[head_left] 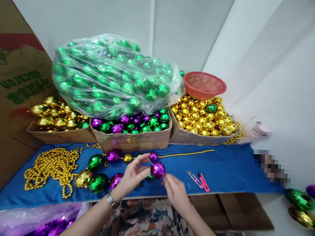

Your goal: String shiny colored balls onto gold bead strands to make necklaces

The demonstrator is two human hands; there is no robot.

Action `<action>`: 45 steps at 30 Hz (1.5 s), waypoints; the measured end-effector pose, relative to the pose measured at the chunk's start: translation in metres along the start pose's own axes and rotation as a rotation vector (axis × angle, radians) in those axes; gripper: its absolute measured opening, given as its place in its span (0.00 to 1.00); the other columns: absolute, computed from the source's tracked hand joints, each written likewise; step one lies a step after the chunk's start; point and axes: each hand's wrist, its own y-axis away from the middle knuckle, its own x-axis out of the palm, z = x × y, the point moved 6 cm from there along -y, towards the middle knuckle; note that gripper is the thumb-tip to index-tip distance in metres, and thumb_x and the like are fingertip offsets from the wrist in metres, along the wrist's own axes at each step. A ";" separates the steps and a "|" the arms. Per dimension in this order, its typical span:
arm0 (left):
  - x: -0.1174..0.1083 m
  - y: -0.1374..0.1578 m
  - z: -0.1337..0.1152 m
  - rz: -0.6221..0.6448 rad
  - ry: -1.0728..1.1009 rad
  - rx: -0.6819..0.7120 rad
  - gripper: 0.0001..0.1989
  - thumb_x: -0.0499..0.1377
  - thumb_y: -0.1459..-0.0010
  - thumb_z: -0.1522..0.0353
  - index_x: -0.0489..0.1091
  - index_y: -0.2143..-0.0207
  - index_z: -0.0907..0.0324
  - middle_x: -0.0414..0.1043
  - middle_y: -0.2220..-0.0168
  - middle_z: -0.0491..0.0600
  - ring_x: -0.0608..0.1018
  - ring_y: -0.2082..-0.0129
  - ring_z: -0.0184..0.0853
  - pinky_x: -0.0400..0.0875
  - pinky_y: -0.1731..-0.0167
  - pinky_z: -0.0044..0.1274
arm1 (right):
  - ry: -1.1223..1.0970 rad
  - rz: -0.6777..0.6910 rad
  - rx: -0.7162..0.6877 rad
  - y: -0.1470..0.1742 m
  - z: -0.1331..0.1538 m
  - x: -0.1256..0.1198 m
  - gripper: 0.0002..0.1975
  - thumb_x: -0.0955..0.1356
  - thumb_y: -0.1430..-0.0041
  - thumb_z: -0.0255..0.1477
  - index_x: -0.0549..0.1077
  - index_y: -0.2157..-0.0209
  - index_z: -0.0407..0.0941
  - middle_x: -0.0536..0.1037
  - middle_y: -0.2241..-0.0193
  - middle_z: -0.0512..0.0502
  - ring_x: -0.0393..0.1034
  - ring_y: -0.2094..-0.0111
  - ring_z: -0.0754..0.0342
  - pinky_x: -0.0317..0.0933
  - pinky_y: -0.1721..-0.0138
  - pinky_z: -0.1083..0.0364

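A shiny faceted purple bead [158, 170] is held up between my two hands over the blue cloth. My left hand [133, 175] has its thumb at the bead's left side, with the index finger raised above; a thin needle-like line [149, 161] runs between them to the bead. The fingers of my right hand [176, 191] are pinched together at the bead's lower right edge; whether thread is between them is too small to tell. Left of my hands lies a strand of large green [98, 183], gold and purple beads, partly hidden by my left hand.
Thread snips [195, 178], a pink cutter [203, 182] and gold bead chains [54, 167] lie on the blue cloth [231, 171]. Behind stand cartons of gold beads [200, 115] and mixed beads [136, 125], a bag of green beads [114, 77] and a red basket [204, 84].
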 end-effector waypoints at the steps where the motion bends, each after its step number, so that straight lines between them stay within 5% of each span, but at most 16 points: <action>1: -0.008 -0.002 -0.004 -0.057 -0.044 0.021 0.19 0.64 0.46 0.62 0.72 0.53 0.58 0.73 0.51 0.55 0.75 0.52 0.41 0.72 0.54 0.30 | 0.000 -0.014 0.000 0.000 -0.001 -0.003 0.11 0.56 0.33 0.23 0.65 0.67 0.46 0.73 0.74 0.49 0.70 0.73 0.55 0.63 0.71 0.58; 3: -0.025 -0.006 -0.011 -0.158 -0.153 0.057 0.12 0.63 0.45 0.59 0.75 0.69 0.60 0.77 0.63 0.53 0.77 0.57 0.41 0.72 0.57 0.30 | -0.001 -0.027 -0.001 0.002 -0.004 -0.007 0.10 0.56 0.33 0.23 0.65 0.66 0.46 0.74 0.74 0.49 0.71 0.72 0.55 0.62 0.70 0.58; 6: -0.050 -0.008 -0.020 -0.140 -0.310 0.100 0.26 0.52 0.38 0.54 0.72 0.83 0.59 0.77 0.73 0.53 0.78 0.63 0.41 0.71 0.58 0.31 | 0.000 -0.030 0.002 0.008 -0.010 -0.009 0.10 0.57 0.33 0.23 0.66 0.66 0.46 0.74 0.73 0.48 0.71 0.72 0.55 0.62 0.69 0.58; 8: -0.075 -0.005 -0.023 -0.151 -0.451 0.116 0.25 0.50 0.38 0.54 0.76 0.76 0.59 0.79 0.68 0.53 0.78 0.62 0.40 0.71 0.57 0.30 | 0.006 -0.034 0.002 0.013 -0.014 -0.009 0.10 0.58 0.32 0.23 0.67 0.65 0.46 0.74 0.73 0.47 0.71 0.71 0.54 0.63 0.69 0.57; 11: -0.129 0.008 -0.026 -0.366 -0.669 0.079 0.18 0.58 0.44 0.55 0.77 0.65 0.60 0.79 0.65 0.51 0.78 0.65 0.39 0.71 0.62 0.27 | -0.003 -0.026 -0.008 0.016 -0.019 -0.007 0.09 0.58 0.32 0.23 0.68 0.63 0.46 0.75 0.71 0.47 0.71 0.70 0.54 0.63 0.68 0.57; 15: -0.171 0.028 -0.031 -0.566 -0.705 0.069 0.18 0.60 0.46 0.55 0.76 0.65 0.61 0.78 0.68 0.50 0.77 0.68 0.37 0.71 0.65 0.25 | -0.018 -0.015 0.006 0.012 -0.015 -0.004 0.09 0.58 0.33 0.23 0.68 0.64 0.46 0.75 0.72 0.48 0.71 0.70 0.54 0.62 0.68 0.57; 18: -0.143 0.024 -0.027 -0.425 -0.617 0.048 0.17 0.60 0.45 0.56 0.77 0.62 0.60 0.79 0.64 0.51 0.78 0.64 0.38 0.72 0.62 0.26 | -0.034 0.002 0.027 0.004 -0.008 0.002 0.10 0.58 0.33 0.24 0.67 0.67 0.46 0.75 0.73 0.48 0.72 0.70 0.54 0.63 0.68 0.57; 23: -0.039 -0.001 0.001 -0.090 -0.212 -0.020 0.22 0.59 0.42 0.57 0.71 0.47 0.56 0.74 0.48 0.53 0.75 0.49 0.42 0.70 0.50 0.31 | 0.004 0.089 0.030 -0.004 -0.009 0.020 0.12 0.58 0.33 0.24 0.68 0.68 0.46 0.77 0.72 0.48 0.72 0.69 0.54 0.63 0.65 0.57; 27: 0.014 -0.024 0.034 -0.016 -0.129 -0.019 0.17 0.56 0.39 0.58 0.76 0.56 0.60 0.76 0.51 0.54 0.75 0.49 0.42 0.68 0.48 0.32 | 0.036 0.084 0.092 -0.001 -0.035 0.036 0.12 0.57 0.34 0.24 0.69 0.68 0.45 0.77 0.71 0.47 0.72 0.67 0.54 0.64 0.64 0.58; 32: 0.043 -0.038 0.079 0.052 -0.269 0.020 0.19 0.51 0.36 0.58 0.76 0.60 0.60 0.77 0.56 0.54 0.78 0.56 0.39 0.70 0.54 0.30 | 0.057 0.060 0.175 0.014 -0.072 0.053 0.12 0.58 0.37 0.24 0.71 0.66 0.43 0.77 0.73 0.46 0.73 0.71 0.55 0.66 0.68 0.58; 38: 0.068 -0.040 0.098 0.186 -0.419 0.088 0.13 0.55 0.39 0.61 0.76 0.66 0.57 0.78 0.62 0.52 0.76 0.60 0.39 0.67 0.54 0.31 | -0.038 -0.019 0.290 0.016 -0.082 0.018 0.18 0.59 0.34 0.30 0.67 0.45 0.43 0.75 0.56 0.40 0.73 0.66 0.55 0.69 0.63 0.55; 45: 0.085 -0.049 0.097 0.314 -0.509 0.134 0.13 0.53 0.38 0.62 0.76 0.68 0.56 0.77 0.68 0.51 0.74 0.64 0.40 0.65 0.57 0.31 | -0.148 -0.166 0.309 -0.018 -0.074 -0.021 0.11 0.64 0.36 0.34 0.74 0.67 0.44 0.76 0.70 0.47 0.71 0.67 0.54 0.65 0.63 0.56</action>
